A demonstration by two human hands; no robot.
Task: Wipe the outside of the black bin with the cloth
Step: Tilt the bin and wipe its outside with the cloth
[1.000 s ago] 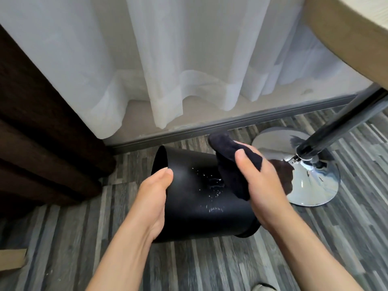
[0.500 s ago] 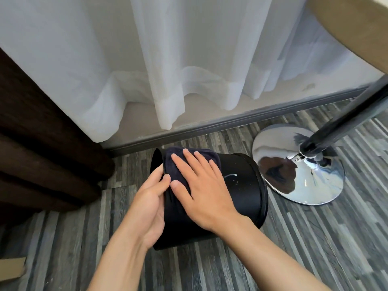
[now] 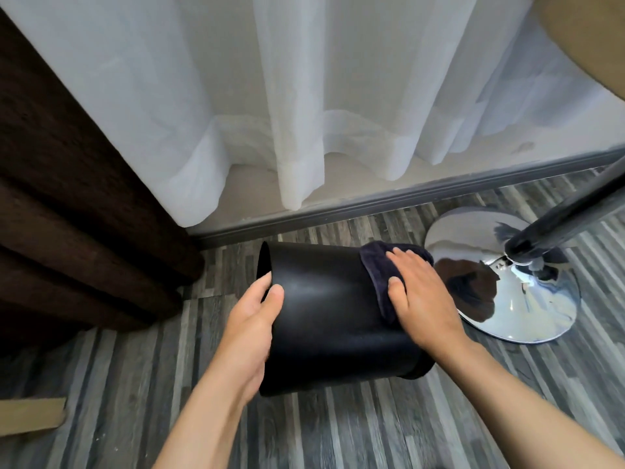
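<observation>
Two hands are on the black bin (image 3: 324,309), which lies on its side at the lower centre of the frame, on the floor (image 3: 338,428). We see its open mouth turned toward the left and its base toward the right; what it holds, if anything, we cannot tell, since the inside is hidden from us. Its wall is a smooth, matte black cylinder that widens a little toward the mouth, with a narrow stepped band round the base.

Our left hand (image 3: 248,330) is clamped on the rim at the mouth, thumb on the outer wall and fingers curled out of sight inside. Our right hand (image 3: 419,299) lies flat and spread, pressing the cloth (image 3: 378,275) against the outer wall near the base end. We see a dark, soft, napped cloth, folded and draped over the curve of the bin.

Just right of the bin stands a round, mirror-bright chrome base (image 3: 517,292) with a dark pole (image 3: 575,211) rising toward the upper right. Grey wood-grain planks cover the floor. Sheer white curtain (image 3: 304,96) fills the upper frame, and heavy brown curtain (image 3: 67,198) hangs in folds at the left.
</observation>
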